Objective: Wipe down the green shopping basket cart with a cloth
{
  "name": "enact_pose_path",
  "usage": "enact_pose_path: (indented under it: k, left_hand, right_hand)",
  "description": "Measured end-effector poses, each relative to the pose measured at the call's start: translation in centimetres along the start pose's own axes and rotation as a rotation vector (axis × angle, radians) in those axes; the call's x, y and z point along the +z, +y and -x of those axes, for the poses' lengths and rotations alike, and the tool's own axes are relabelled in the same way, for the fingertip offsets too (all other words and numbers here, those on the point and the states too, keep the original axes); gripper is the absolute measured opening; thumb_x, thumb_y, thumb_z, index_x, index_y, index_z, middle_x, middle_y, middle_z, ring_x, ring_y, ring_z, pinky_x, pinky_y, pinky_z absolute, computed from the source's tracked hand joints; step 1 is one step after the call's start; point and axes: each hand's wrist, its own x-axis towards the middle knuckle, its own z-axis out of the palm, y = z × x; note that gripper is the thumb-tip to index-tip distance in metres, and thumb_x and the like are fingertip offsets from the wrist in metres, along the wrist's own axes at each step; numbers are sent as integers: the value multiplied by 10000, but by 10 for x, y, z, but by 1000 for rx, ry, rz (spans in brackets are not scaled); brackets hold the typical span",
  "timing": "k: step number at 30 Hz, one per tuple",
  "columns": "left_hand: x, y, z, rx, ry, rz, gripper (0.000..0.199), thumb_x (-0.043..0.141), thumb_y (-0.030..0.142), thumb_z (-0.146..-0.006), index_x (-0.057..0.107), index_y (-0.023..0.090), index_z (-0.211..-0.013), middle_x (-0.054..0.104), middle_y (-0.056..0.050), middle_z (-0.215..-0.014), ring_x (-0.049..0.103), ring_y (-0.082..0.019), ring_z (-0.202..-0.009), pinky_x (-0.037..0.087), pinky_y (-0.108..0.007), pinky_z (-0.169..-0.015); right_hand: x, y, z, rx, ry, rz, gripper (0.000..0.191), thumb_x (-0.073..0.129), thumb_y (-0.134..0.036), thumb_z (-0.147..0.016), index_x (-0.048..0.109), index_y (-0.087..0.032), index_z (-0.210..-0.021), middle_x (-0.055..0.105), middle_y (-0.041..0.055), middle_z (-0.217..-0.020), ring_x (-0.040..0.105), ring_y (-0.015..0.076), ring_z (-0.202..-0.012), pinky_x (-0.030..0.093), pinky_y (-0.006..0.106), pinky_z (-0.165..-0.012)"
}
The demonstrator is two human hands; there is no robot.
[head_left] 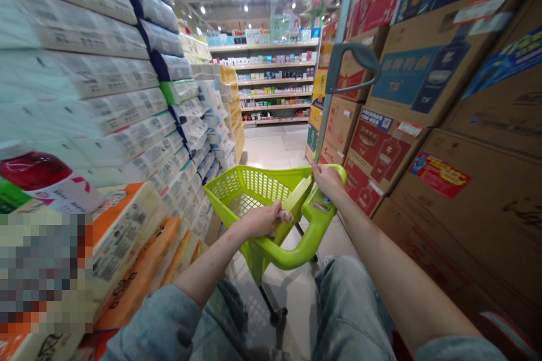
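Observation:
A lime-green shopping cart (296, 254) with a perforated basket stands in front of me. My left hand (262, 220) is closed over the near side of the basket, its fingers curled round a small pale, reddish-patterned thing (285, 215) that I cannot make out. Farther right, my right hand (329, 181) is closed at the cart's right rim, by the foot of a grey pole (328, 118). That pole rises upright and bears a grey loop handle (331, 70). The fingertips of my right hand are partly hidden.
Stacked tissue packs (110, 73) line the left side, with a red-and-white bottle (51, 177) on nearer orange packs (135, 276). Cardboard cartons (478, 203) are piled on the right. Shelves of small goods (277, 80) stand beyond the tiled aisle (275, 144).

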Motion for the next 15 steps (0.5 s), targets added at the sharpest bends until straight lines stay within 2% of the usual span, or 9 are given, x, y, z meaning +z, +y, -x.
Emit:
enact_pose_path:
  k: [5,8,11,15]
  left_hand:
    - [9,15,-26,-135,106,-95,235,401,260,-839,387,208,-1069,659,-101,-1010,638,-239,-867,442,-287,-653]
    - [11,22,-36,-198,125,-94,253,395,256,-847,385,195,-1093,662,-114,-985,639,-238,-852,442,-292,-660]
    - [6,22,-38,-162,101,-77,242,389,271,-859,390,192,-1088,660,-117,-991,634,-233,-863,438,-287,-668]
    - [-7,10,-25,-59,-8,-52,236,414,304,-845,423,202,-1057,663,-98,-960,630,-221,-832,434,-276,-660]
  right_hand:
    - [-3,0,1,1,45,-28,596,205,-450,-933,707,-133,-883,700,144,-905,634,224,-879,391,266,-705]
    - [-5,2,0,24,66,-33,603,207,-459,-933,714,-138,-877,704,136,-887,634,207,-856,391,257,-719]
    - [-5,4,-3,42,74,-46,600,222,-473,-931,719,-142,-873,709,129,-841,635,195,-847,390,253,-755]
    - [-3,7,-5,56,85,-76,595,232,-472,-931,721,-141,-863,708,125,-794,639,193,-824,392,253,-759]
